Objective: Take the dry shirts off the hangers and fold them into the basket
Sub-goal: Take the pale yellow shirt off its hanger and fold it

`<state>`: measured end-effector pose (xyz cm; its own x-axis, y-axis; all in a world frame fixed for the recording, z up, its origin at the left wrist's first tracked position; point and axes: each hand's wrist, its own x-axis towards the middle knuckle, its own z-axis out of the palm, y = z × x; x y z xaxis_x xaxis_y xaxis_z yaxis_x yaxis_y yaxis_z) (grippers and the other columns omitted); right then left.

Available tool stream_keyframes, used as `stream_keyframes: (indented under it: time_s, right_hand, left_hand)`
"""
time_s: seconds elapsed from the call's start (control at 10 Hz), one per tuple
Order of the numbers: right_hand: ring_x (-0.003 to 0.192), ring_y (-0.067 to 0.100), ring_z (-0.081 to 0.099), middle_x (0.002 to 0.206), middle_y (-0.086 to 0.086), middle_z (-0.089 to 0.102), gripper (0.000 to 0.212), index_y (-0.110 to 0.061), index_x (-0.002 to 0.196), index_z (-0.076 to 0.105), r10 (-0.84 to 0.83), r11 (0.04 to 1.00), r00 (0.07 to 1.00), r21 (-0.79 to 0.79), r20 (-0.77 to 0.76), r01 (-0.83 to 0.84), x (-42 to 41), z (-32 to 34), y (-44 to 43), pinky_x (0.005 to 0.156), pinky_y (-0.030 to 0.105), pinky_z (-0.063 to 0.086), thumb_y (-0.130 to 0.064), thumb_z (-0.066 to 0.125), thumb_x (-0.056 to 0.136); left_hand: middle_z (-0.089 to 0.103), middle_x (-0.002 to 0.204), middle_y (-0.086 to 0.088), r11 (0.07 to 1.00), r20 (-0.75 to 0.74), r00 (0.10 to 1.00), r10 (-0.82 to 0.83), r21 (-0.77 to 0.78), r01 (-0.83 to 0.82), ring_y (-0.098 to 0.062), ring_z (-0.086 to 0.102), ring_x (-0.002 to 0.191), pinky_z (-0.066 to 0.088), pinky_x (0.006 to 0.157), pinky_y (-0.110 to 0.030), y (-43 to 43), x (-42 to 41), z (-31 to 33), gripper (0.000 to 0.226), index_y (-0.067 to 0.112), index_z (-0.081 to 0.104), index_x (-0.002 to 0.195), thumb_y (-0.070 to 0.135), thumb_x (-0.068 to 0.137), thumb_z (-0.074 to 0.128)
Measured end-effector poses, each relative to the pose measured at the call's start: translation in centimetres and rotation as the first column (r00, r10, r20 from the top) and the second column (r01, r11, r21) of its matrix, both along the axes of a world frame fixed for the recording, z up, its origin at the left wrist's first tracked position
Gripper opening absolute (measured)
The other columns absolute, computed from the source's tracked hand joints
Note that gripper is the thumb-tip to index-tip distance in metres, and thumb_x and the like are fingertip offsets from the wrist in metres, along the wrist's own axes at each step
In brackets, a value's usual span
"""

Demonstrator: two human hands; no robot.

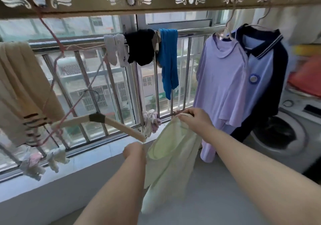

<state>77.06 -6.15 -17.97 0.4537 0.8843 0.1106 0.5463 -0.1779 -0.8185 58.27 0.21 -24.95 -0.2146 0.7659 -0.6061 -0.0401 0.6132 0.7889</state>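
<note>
Low before the window railing [78, 40], the right hand [192, 118] grips the pale green shirt [170, 155] by its top edge; the left hand [134, 151], fist curled, holds its other edge beside a cream hanger [121, 127] tip. Right of the railing, a lilac shirt [220, 78] and blue polo [260, 68] hang.

Hanger [104, 120] blocks left; lilac shirt [220, 78] crowds right

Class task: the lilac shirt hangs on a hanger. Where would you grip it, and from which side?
Probably the lilac shirt at its left shoulder by the collar, coming from the left: that side hangs free, while the blue polo crowds its right.
</note>
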Motion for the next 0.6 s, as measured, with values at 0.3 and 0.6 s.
stream_keyframes:
  time_s: [0.3, 0.6]
  right_hand:
    - [0.085, 0.016, 0.059, 0.085, -0.005, 0.063, 0.006, -0.025, 0.085, 0.063, -0.192, 0.976, 0.981, 0.095, -0.035, 0.194, 6.7, 0.1, -6.2, 0.076, 0.028, 0.044, -0.031, 0.065, 0.086]
    - [0.075, 0.014, 0.058, 0.074, -0.01, 0.062, 0.01, -0.021, 0.081, 0.063, -0.455, 0.866, 0.89, 0.214, -0.042, 0.453, 14.3, 3.6, -16.0, 0.068, 0.03, 0.044, -0.03, 0.06, 0.084]
  left_hand:
    - [0.054, 0.071, 0.005, 0.59, -0.078, 0.589, -0.805, 0.006, 0.807, -0.006, 0.048, 0.055, 0.037, 0.047, -0.028, -6.9, 10.3, 0.7, 0.03, 0.016, 0.05, 0.081, 0.033, 0.082, 0.075]
    - [0.056, 0.067, -0.003, 0.396, -0.629, 0.353, -0.693, 0.077, 0.915, -0.024, 0.056, 0.068, 0.039, 0.056, -0.025, -11.6, 20.4, -1.3, 0.016, 0.009, 0.058, 0.069, 0.008, 0.082, 0.049]
